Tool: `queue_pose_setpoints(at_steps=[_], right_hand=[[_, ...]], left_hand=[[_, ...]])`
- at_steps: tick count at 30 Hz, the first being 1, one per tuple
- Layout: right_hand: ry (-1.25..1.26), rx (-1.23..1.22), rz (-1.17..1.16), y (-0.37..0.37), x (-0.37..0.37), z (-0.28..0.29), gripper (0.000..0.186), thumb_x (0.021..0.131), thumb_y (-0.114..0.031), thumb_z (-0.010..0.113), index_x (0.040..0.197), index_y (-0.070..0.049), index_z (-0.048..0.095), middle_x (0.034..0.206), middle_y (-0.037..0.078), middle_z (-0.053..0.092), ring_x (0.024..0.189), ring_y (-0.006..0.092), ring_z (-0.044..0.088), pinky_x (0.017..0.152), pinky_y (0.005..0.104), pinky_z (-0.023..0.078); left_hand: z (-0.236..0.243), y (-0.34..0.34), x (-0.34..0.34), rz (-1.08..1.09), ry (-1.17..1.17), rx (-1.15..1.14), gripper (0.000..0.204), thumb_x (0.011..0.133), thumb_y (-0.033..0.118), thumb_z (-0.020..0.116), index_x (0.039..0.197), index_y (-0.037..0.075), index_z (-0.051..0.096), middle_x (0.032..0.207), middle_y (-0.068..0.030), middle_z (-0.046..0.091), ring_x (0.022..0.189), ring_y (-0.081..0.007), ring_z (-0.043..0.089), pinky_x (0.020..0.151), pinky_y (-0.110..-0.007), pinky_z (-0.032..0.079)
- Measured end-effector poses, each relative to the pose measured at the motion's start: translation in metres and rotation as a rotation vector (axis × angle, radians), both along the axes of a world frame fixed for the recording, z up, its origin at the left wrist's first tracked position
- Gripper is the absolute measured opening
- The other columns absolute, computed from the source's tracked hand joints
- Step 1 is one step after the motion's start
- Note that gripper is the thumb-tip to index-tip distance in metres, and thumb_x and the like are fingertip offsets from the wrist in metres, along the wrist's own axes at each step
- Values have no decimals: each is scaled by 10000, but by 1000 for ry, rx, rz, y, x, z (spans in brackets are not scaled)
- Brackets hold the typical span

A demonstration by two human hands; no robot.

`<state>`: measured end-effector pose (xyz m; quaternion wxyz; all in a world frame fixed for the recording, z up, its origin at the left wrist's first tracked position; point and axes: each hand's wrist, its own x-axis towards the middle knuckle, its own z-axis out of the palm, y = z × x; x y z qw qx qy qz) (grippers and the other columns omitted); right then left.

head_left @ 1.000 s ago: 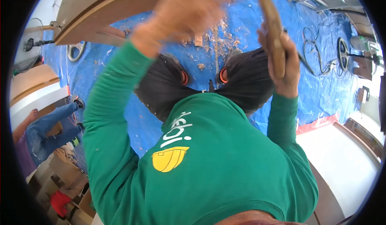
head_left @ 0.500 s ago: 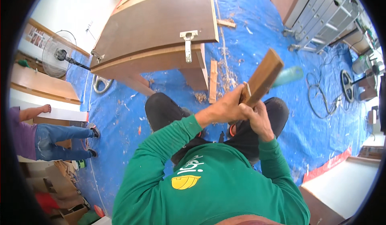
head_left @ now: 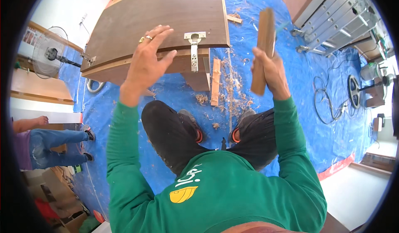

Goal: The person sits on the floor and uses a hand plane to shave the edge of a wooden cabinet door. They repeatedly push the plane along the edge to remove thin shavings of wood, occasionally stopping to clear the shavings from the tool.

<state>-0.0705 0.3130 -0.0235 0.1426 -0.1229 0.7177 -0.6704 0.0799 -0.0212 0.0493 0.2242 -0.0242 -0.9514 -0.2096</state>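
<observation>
My right hand (head_left: 271, 70) grips a wooden hand plane (head_left: 265, 33), a long brown block held upright above the blue sheet. A blurred teal thing (head_left: 282, 27) shows behind its upper end; I cannot make out what it is. My left hand (head_left: 147, 62), with rings on it, is open, fingers spread, over the near edge of a dark brown cabinet door (head_left: 153, 14). Whether its fingers touch the door is unclear. The door lies flat across a wooden carcass (head_left: 187, 62). A metal hinge (head_left: 194, 52) juts from the door's near edge, right of my left hand.
Curled shavings (head_left: 232, 87) and a wood strip (head_left: 215, 82) lie on the blue sheet (head_left: 291, 129) ahead of my feet. A fan (head_left: 50, 52) and another person (head_left: 54, 143) are at left. An aluminium ladder (head_left: 332, 18) and a looped cable (head_left: 326, 102) are at right.
My hands have parted. The left let go of the hand plane and moved left over the door; the right lifted the plane upward, away from my knees.
</observation>
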Motion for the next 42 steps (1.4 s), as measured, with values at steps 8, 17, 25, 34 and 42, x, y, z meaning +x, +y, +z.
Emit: queue_pose_setpoints(at_steps=[8, 17, 25, 34, 42], right_hand=[[-37, 80, -29, -64, -86, -18, 629, 1100, -632, 594, 1262, -26, 630, 824, 42, 604, 639, 126, 594, 526, 308, 493], [657, 439, 66, -180, -274, -40, 382, 1120, -326, 574, 1340, -22, 641, 858, 317, 719, 741, 415, 735, 662, 509, 593], [164, 364, 66, -218, -290, 4, 788, 1093, -660, 447, 1073, 78, 724, 779, 141, 663, 570, 253, 591, 507, 437, 432], [1026, 693, 163, -45, 0, -54, 428, 1068, -157, 582, 1485, -239, 534, 1105, 297, 608, 872, 471, 683, 699, 555, 561], [553, 541, 182, -55, -25, -30, 388, 1097, -388, 604, 1381, -124, 616, 1088, 295, 616, 906, 439, 678, 756, 513, 562]], left_hand=[[-35, -29, -50, -108, -48, -269, 729, 891, 380, 878, 1533, 129, 640, 1604, -102, 612, 1535, -313, 516, 1316, -539, 354], [-34, -18, -59, -15, -57, -314, 812, 847, 503, 868, 1564, 207, 629, 1668, -38, 561, 1563, -278, 489, 1312, -514, 372], [-37, -16, -57, 4, -43, -336, 819, 853, 525, 859, 1574, 213, 627, 1647, -39, 589, 1551, -288, 510, 1304, -516, 373], [-49, -24, -56, 36, 10, -403, 770, 922, 540, 807, 1593, 220, 606, 1665, -41, 568, 1559, -272, 497, 1314, -507, 358], [-55, -27, -65, 29, 17, -440, 754, 956, 533, 774, 1614, 225, 573, 1676, -28, 554, 1571, -256, 477, 1327, -496, 348]])
